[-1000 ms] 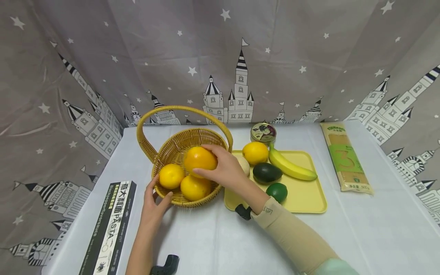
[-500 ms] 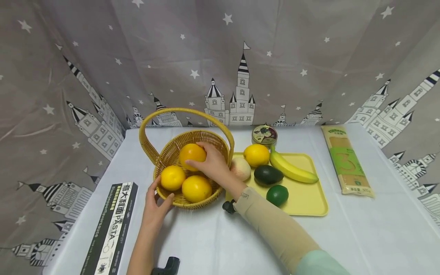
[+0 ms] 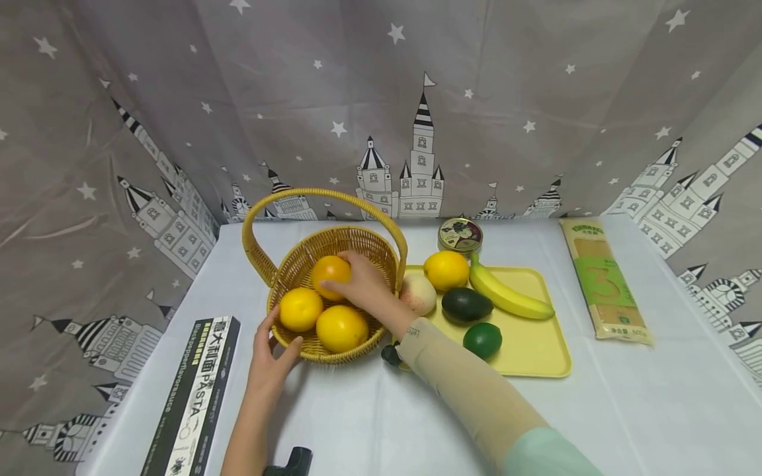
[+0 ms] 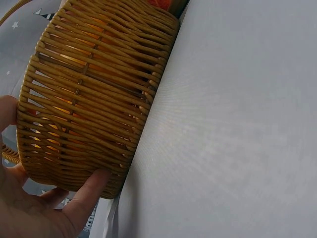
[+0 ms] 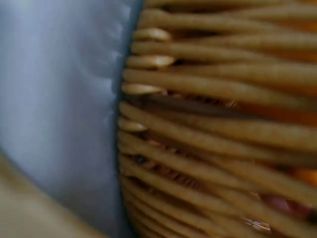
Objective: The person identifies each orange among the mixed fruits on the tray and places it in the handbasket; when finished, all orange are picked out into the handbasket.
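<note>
An orange [image 3: 331, 272] sits low inside the yellow wicker basket [image 3: 368, 244], and my right hand [image 3: 364, 285] holds it from the right with fingers behind and thumb in front. Two yellow-orange round fruits lie nearer the front wall, the left one [image 3: 301, 309] beside the right one [image 3: 342, 328]. My left hand [image 3: 270, 360] grips the basket's front-left side. In the left wrist view, one digit of the left hand [image 4: 42, 213] presses against the woven wall. Woven strands [image 5: 213, 124] fill much of the right wrist view, hiding the right fingers.
Right of the basket, a yellow tray [image 3: 536, 354] bears a peach [image 3: 419, 295], a yellow fruit [image 3: 446, 270], a banana [image 3: 512, 295] and two dark green fruits. Behind it is a round tin [image 3: 460, 235]. A pasta box [image 3: 193, 396] lies left, a noodle packet [image 3: 606, 281] far right.
My right hand has carried the orange left and down, deeper into the basket. The peach, earlier partly covered by the right hand, shows more fully. My left hand stays on the basket.
</note>
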`<state>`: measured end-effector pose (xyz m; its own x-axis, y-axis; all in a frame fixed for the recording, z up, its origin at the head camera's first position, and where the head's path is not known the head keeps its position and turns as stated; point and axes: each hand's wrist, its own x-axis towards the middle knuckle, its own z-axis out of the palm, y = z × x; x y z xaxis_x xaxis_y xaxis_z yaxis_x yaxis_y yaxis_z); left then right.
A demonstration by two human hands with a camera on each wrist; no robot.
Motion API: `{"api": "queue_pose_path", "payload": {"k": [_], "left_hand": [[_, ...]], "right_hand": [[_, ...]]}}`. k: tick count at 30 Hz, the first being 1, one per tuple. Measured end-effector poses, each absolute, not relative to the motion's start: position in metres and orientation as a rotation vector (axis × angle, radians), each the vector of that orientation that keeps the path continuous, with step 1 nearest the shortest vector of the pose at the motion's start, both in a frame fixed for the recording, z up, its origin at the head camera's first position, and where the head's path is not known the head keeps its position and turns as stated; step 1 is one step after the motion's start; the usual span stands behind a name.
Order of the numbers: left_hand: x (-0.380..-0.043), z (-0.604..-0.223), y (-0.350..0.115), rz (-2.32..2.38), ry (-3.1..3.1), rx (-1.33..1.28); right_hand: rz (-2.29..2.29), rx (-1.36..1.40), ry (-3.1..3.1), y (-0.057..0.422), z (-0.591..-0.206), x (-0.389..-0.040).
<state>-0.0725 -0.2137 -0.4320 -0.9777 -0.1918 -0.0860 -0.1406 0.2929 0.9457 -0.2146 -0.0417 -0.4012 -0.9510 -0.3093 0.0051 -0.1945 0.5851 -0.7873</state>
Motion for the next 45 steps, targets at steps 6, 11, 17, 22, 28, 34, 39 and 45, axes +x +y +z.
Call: {"api": "queue_pose_path", "payload": {"k": [6,11,17,22,28,34,39,45], "left_hand": [[-0.073,-0.431,-0.213,-1.825,-2.492,0.331],[-0.073,-0.431,-0.212,-1.801,-2.507,0.349],[-0.073,-0.432,-0.212,-1.781,-2.513,0.345],[-0.071,-0.432,-0.214,-1.788,-2.498,0.337],[-0.073,-0.433,-0.214,-1.795,-2.5,0.333],[-0.074,-0.436,-0.212,-1.795,-2.508,0.323],[-0.073,-0.436,-0.212,-1.792,-2.508,0.316],[-0.073,-0.434,-0.212,-1.804,-2.485,0.312]], "right_hand": [[-1.241,-0.409,2.697,-0.049,-0.404,-0.223],[-1.167,-0.414,2.698,-0.05,-0.405,-0.222],[-1.16,-0.429,2.703,-0.05,-0.406,-0.22],[-1.209,-0.534,2.688,-0.053,-0.405,-0.219],[-1.154,-0.619,2.742,-0.051,-0.406,-0.218],[-0.951,-0.819,2.912,-0.044,-0.4,-0.209],[-1.005,-0.987,2.923,-0.027,-0.39,-0.193],[-1.16,-1.15,2.922,0.004,-0.382,-0.174]]}}
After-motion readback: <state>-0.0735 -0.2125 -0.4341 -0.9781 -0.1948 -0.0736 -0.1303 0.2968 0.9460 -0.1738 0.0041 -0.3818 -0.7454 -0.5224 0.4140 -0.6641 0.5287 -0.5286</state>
